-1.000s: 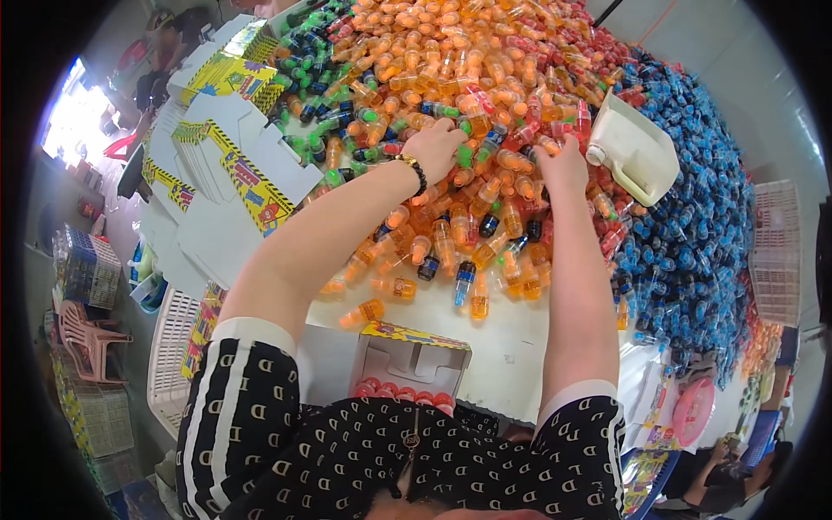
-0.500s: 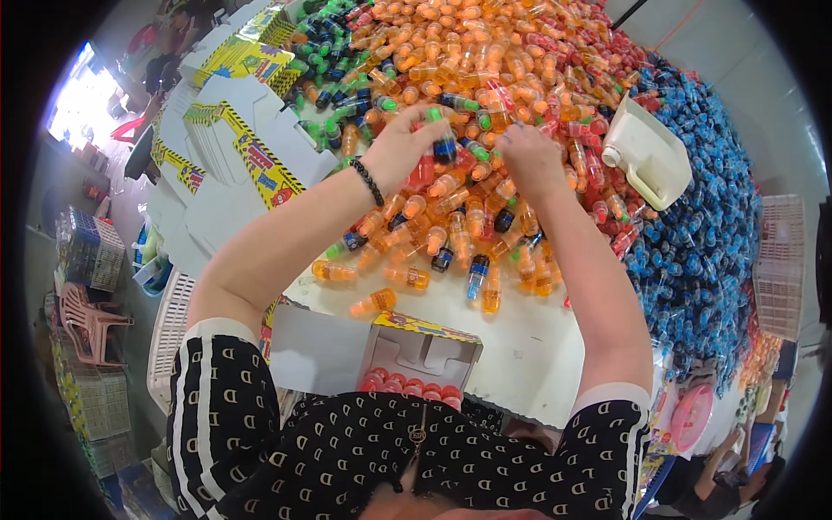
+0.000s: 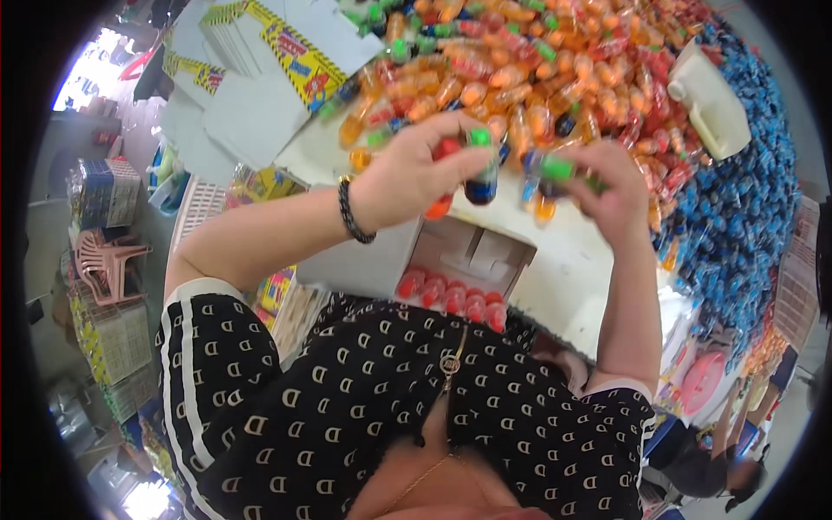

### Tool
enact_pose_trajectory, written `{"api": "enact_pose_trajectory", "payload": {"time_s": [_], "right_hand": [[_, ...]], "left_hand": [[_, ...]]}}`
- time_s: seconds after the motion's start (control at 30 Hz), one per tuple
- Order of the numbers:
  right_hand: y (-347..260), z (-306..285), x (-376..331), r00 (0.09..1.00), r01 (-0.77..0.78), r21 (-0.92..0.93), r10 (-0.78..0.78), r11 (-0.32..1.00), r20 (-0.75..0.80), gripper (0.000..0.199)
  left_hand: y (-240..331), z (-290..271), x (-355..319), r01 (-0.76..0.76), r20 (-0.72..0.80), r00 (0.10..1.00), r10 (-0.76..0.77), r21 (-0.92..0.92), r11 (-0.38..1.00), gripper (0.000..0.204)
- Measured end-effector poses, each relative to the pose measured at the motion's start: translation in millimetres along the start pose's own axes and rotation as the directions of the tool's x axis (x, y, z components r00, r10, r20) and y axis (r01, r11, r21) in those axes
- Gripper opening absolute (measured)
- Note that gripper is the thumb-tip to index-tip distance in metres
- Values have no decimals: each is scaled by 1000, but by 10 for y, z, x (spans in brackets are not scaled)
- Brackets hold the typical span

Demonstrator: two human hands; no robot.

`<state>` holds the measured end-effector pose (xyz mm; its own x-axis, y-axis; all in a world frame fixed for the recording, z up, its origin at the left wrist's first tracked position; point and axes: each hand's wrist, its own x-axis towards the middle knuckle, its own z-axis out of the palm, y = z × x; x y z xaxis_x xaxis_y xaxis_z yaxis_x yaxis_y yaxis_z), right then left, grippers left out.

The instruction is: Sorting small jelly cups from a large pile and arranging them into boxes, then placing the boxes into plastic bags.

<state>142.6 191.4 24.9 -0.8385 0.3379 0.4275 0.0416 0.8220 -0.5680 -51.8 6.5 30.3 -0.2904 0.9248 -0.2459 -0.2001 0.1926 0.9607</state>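
Over white table (image 3: pixel 555 260), hands' fingers (image 3: pixel 451 143) clutching bottles (image 3: pixel 482 178)

Bright, even light; glare at upper left; heavy fisheye bending, black rim, slight motion blur.

The bottles (image 3: pixel 482 178) in the left hand (image 3: pixel 407 178) look like glossy translucent plastic with smooth coloured caps, as do those in the right hand (image 3: pixel 611 186). The heap (image 3: pixel 537 69) at 12 o'clock shines the same way. The blue pile (image 3: pixel 737 217) at 3 o'clock glints like plastic wrap. The box (image 3: pixel 468 260) below the hands is matt white cardboard; the flat cartons (image 3: pixel 286 61) at 11 o'clock are smooth printed card. The jug (image 3: pixel 711 100) at 2 o'clock is dull white plastic. The tabletop (image 3: pixel 563 277) is smooth and matt. The bracelet (image 3: pixel 349 212) is beaded and dark. The chairs (image 3: pixel 108 264) at 9 o'clock are pink moulded plastic.
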Motion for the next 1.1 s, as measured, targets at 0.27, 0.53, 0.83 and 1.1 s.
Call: {"api": "enact_pose_trajectory", "payload": {"time_s": [0.27, 0.53, 0.83, 1.1], "right_hand": [[-483, 506, -957, 943, 54, 144, -98, 988, 318, 36], [-562, 960, -1383, 1000, -19, 272, 18, 962, 6, 43], [-583, 903, -1467, 993, -49, 226, 22, 973, 118, 34], [-666, 883, -1607, 986, -152, 370, 114, 916, 122, 34]], "left_hand": [[-765, 145, -498, -586, 541, 781, 312, 463, 665, 32], [-714, 59, -546, -364, 550, 826, -121, 685, 631, 38], [-772, 95, -187, -320, 645, 639, -419, 719, 617, 37], [-627, 115, -71, -218, 679, 488, -548, 703, 677, 39]]}}
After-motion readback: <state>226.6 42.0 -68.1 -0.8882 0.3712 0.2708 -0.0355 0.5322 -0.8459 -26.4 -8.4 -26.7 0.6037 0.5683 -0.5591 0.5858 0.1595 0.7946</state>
